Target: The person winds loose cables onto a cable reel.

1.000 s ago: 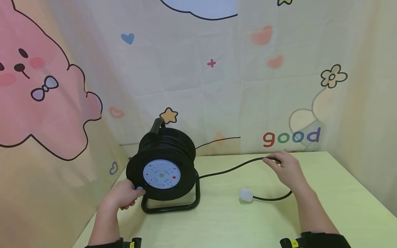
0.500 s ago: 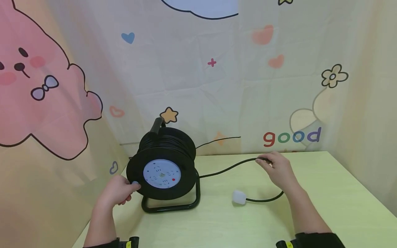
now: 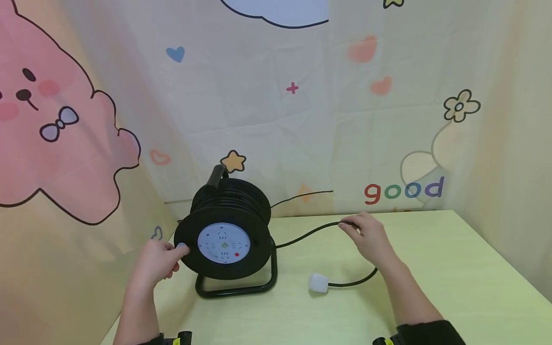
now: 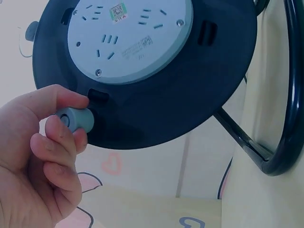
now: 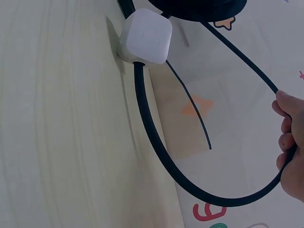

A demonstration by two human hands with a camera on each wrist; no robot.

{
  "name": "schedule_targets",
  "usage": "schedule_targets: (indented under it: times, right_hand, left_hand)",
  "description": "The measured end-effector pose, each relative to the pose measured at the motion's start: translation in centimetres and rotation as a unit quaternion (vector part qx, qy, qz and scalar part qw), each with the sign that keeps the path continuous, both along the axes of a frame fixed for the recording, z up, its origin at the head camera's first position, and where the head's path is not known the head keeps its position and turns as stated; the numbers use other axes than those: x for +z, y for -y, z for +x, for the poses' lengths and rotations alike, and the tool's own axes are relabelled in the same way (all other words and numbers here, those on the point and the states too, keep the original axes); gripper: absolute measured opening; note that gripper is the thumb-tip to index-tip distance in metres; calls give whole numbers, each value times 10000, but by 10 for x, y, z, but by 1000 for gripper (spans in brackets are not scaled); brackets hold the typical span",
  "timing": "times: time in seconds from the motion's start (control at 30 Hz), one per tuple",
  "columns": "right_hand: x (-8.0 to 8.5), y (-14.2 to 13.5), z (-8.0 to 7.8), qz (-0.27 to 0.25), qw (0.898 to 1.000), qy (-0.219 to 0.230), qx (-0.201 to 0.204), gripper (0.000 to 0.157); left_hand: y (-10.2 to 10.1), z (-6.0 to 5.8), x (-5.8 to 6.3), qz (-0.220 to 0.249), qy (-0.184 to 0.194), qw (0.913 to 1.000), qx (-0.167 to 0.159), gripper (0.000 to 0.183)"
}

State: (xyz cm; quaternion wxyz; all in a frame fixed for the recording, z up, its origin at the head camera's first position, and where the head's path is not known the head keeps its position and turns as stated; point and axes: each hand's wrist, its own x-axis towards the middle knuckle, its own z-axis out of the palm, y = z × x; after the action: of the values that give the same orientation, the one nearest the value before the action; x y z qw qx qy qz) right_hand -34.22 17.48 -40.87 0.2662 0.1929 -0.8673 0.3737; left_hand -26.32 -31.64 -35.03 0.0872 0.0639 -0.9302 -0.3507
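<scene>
A black cable reel (image 3: 254, 249) with a pale socket panel (image 3: 224, 243) stands on its tube frame (image 3: 237, 291), cable wound round its drum. My left hand (image 3: 157, 261) is at the reel's left rim; in the left wrist view its thumb and fingers pinch a small grey-green crank knob (image 4: 81, 119) on the disc. Off to the right, my right hand (image 3: 366, 239) grips the black cable (image 3: 308, 234) raised above the table. Past that hand the cable loops down to a white plug (image 3: 318, 283) near the tabletop.
The pale green table (image 3: 431, 268) meets a printed cloth backdrop (image 3: 276, 120) along its back edge. A reel handle (image 3: 215, 177) sticks up behind the disc. Patterned cloth also hangs along the left side.
My left hand has moved up along the rim with the knob, and the socket panel has turned clockwise. My right hand, the cable and the plug have shifted left toward the reel.
</scene>
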Motion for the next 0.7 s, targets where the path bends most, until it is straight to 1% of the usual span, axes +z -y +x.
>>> schedule_targets:
  times: [0.1, 0.17, 0.27, 0.37, 0.5, 0.6, 0.7]
  right_hand:
    - [1, 9, 0, -38, 10000, 7, 68, 10]
    - [1, 14, 0, -37, 9999, 3, 126, 10]
    - [0, 21, 0, -74, 9997, -8, 213, 10]
    - [-1, 27, 0, -120, 9995, -9, 276, 11]
    - [-4, 35, -1, -171, 9993, 36, 326, 13]
    - [-5, 41, -1, -223, 9990, 27, 384, 13]
    - [-6, 47, -2, -307, 9984, 7, 467, 13]
  left_hand:
    - [-3, 1, 3, 64, -110, 9998, 148, 47]
    - [-6, 2, 5, 77, -291, 9992, 258, 46]
    - [-14, 4, 8, 65, -705, 9966, 419, 42]
    - [-22, 5, 10, 89, -1162, 9916, 555, 39]
    - [-32, 5, 10, 226, -1588, 9842, 754, 38]
    - [-37, 4, 10, 336, -1768, 9798, 875, 37]
    - [-40, 4, 10, 331, -1850, 9774, 973, 38]
